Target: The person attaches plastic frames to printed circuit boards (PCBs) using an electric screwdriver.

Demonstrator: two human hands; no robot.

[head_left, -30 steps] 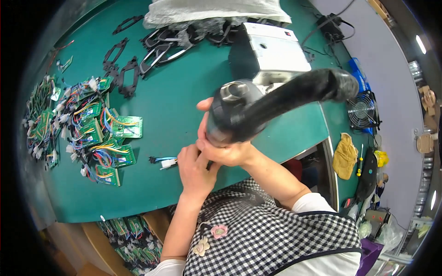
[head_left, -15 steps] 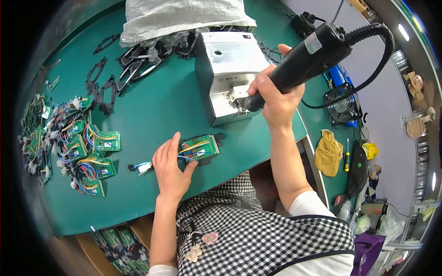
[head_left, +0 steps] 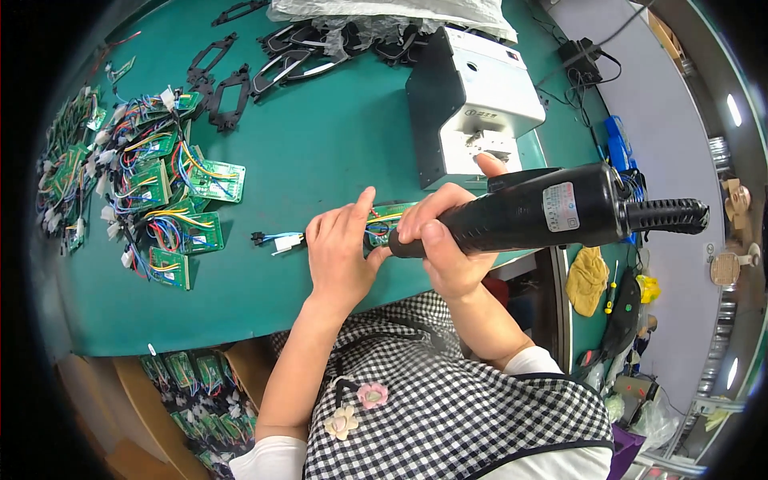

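Note:
A black electric screwdriver [head_left: 532, 212] lies in my right hand [head_left: 454, 256], closed round its front part. The tool is tilted, its nose over a green circuit board [head_left: 400, 208] on the table; the bit is hidden. My left hand [head_left: 342, 252] holds the board's left side between thumb and fingers, the thumb close to the screwdriver's nose. From under this hand the board's wires run left to a white connector [head_left: 288, 243]. Most of the board is covered by my hands. Behind my right hand stands a white-and-black screw feeder [head_left: 492, 92].
Wired circuit boards [head_left: 218, 180] are heaped at the left. Black plastic frames [head_left: 232, 98] and a white sack [head_left: 400, 12] lie at the back. A cardboard box [head_left: 140, 400] of boards stands below the table edge. At right are a yellow cloth [head_left: 587, 280] and a small screwdriver [head_left: 611, 296].
My right hand has brought the electric screwdriver from the feeder down and left to the board. My left hand stays at the board. The view has shifted.

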